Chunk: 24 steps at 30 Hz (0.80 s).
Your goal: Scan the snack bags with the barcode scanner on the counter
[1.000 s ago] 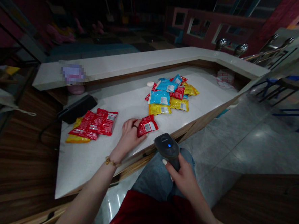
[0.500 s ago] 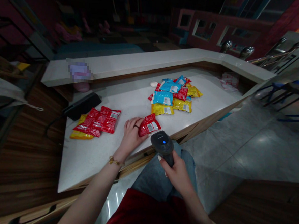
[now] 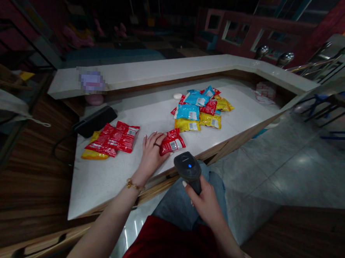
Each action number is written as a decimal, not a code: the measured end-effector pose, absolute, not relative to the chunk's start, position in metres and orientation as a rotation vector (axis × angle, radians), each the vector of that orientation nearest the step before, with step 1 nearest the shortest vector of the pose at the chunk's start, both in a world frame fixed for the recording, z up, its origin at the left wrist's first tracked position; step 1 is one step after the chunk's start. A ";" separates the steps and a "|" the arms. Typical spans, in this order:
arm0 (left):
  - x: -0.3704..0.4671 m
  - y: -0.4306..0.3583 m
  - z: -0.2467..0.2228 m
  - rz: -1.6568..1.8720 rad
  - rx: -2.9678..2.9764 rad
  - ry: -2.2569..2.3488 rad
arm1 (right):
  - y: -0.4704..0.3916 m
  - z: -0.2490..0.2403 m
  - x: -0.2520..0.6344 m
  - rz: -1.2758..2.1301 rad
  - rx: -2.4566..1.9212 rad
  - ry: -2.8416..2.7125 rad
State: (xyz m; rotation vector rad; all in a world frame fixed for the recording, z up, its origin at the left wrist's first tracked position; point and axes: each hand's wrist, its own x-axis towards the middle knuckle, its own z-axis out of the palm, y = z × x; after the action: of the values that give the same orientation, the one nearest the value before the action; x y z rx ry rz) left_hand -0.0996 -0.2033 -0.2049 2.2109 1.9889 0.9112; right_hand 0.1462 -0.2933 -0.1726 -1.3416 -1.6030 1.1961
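At the centre of the frame, a red packet [image 3: 172,138] is gripped at its left end by the left hand [image 3: 153,155], with the fingers curled over its upper side and the thumb set along its lower edge. The packet is lodged just right of the palm, and its far end is left uncovered, so that a white barcode label [image 3: 175,145] is shown on it. Right of lower centre, the handle of a dark plastic scanner [image 3: 187,167] is clasped by the right hand [image 3: 207,199]; its rounded head, lit by a small blue light, is held near the packet, below and to the right of it. The packet is made of glossy, crinkled film, pillow-shaped with flat sealed ends. Similar blue, red and yellow packets are heaped in a loose pile [image 3: 188,112] above and right of the left hand, while red ones are laid over yellow in a smaller stack [image 3: 113,139] at centre left. All are borne by a smooth white counter [image 3: 99,186], edged in wood grain and backed by a raised white ledge [image 3: 152,71]. A beaded, gold-toned bracelet [image 3: 132,184] is worn on the left wrist.
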 end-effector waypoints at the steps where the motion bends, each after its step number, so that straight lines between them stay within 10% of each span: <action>1: -0.099 -0.203 -0.206 0.910 2.205 1.996 | -0.293 -0.173 0.147 1.197 -1.339 -1.605; 24: -0.159 -0.208 -0.170 1.120 1.917 2.472 | -0.298 -0.176 0.159 1.207 -1.382 -1.573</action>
State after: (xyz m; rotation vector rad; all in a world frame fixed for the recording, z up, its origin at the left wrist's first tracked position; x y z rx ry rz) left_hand -0.1592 -0.2084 -0.1704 1.9167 2.4719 1.1197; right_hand 0.1587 -0.2983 -0.1760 -1.3822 -1.5727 1.2073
